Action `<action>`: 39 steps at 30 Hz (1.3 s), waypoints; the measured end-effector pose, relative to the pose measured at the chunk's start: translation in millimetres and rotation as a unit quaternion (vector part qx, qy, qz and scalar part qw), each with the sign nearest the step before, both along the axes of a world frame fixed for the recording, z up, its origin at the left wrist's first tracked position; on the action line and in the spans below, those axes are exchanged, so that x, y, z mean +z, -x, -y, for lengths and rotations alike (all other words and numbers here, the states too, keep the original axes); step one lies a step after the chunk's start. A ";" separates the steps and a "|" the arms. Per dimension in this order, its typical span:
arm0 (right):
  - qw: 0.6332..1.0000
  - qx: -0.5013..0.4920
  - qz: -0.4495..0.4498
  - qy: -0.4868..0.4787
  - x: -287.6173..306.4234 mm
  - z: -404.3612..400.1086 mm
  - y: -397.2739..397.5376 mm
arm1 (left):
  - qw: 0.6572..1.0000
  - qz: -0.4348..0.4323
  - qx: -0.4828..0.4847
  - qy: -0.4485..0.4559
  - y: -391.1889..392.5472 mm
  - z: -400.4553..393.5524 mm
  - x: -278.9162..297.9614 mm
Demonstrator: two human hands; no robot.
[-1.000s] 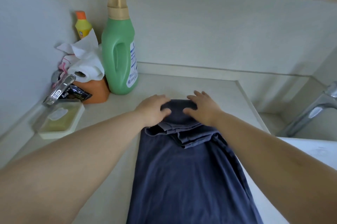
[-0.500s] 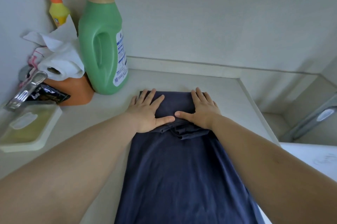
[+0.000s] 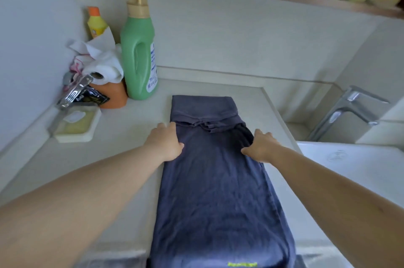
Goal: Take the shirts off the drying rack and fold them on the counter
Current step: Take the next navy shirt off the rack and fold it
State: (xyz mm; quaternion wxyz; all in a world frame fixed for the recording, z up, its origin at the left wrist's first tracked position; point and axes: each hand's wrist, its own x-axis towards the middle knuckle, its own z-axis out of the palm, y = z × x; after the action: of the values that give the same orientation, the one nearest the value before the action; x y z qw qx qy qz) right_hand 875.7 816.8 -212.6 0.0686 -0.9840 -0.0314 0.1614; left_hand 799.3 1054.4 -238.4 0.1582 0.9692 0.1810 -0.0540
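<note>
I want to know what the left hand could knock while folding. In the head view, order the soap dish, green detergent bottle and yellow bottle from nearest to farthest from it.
From the left hand:
1. Soap dish, to its left on the counter.
2. Green detergent bottle, beyond it, standing by the wall.
3. Yellow bottle, farthest, in the back left corner behind the tissue.

- One blue shirt (image 3: 216, 180) on one counter (image 3: 131, 136)
- Two hands: left hand (image 3: 165, 143), right hand (image 3: 261, 147)
- Two bottles: green bottle (image 3: 138, 49), yellow bottle (image 3: 96, 24)
- One paper roll (image 3: 102, 71)
- One soap dish (image 3: 76, 124)
- Two taps: left tap (image 3: 74, 92), right tap (image 3: 347, 108)
</note>
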 end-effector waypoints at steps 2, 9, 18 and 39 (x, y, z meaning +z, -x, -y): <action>1.000 -0.013 -0.011 -0.008 1.3 12.7 30.0 | 0.999 -0.023 0.005 0.036 28.7 7.9 2.1; 0.996 -0.031 -0.025 -0.081 -6.7 42.6 113.9 | 0.996 -0.018 0.050 0.071 115.9 42.0 4.3; 0.964 -0.087 0.103 -0.229 -26.8 104.2 209.5 | 0.976 0.088 0.155 0.122 205.3 75.6 -18.7; 0.807 -0.199 -0.146 -0.537 -15.7 138.9 248.4 | 0.868 0.149 0.217 0.421 266.2 99.1 8.5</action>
State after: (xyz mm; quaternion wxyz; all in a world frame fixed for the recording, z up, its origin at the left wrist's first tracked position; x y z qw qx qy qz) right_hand 627.4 677.9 -228.3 0.6204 -0.7396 0.0935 0.2436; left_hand 533.2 955.2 -230.0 0.5840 0.7436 0.3207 0.0554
